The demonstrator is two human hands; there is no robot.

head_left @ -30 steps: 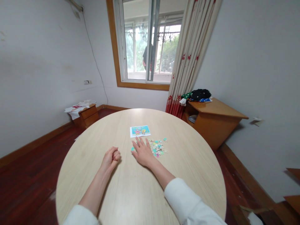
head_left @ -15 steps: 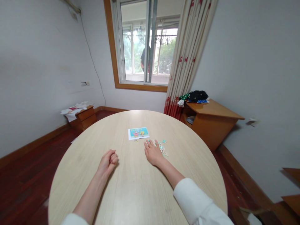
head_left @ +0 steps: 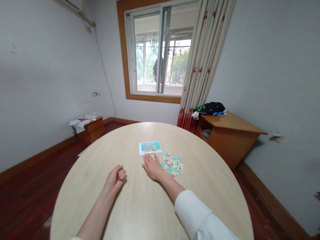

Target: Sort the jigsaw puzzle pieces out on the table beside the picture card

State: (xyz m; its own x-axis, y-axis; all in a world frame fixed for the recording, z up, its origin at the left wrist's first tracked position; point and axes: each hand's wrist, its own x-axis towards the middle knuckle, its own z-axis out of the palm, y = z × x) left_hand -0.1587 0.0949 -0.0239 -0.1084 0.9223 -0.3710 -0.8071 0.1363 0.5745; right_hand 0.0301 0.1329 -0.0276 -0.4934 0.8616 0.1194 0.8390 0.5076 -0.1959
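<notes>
My right hand [head_left: 153, 167] lies palm down with its fingers spread, its fingertips at the lower edge of a picture card [head_left: 150, 147]. The card shows a pink starfish and a yellow square cartoon figure on turquoise. What may be under the palm and fingers is hidden. Just right of that hand is a loose heap of jigsaw puzzle pieces [head_left: 173, 164], some turquoise, others pale side up. My left hand [head_left: 117, 176] rests on the table to the left, curled into a fist, apart from card and pieces. Nothing shows between its fingers.
The round pale wooden table [head_left: 135, 206] fills the foreground. Behind it on the right stands a brown desk [head_left: 235, 123] with dark cloth [head_left: 213, 107] on top. A small cabinet [head_left: 96, 128] holds papers at the left. A person's dark sleeve [head_left: 156, 68] shows beyond the window.
My right hand has moved left off the puzzle pieces to the card's lower edge, covering where a small piece lay. The heap is now uncovered. My left fist has stayed put; the view has tilted slightly.
</notes>
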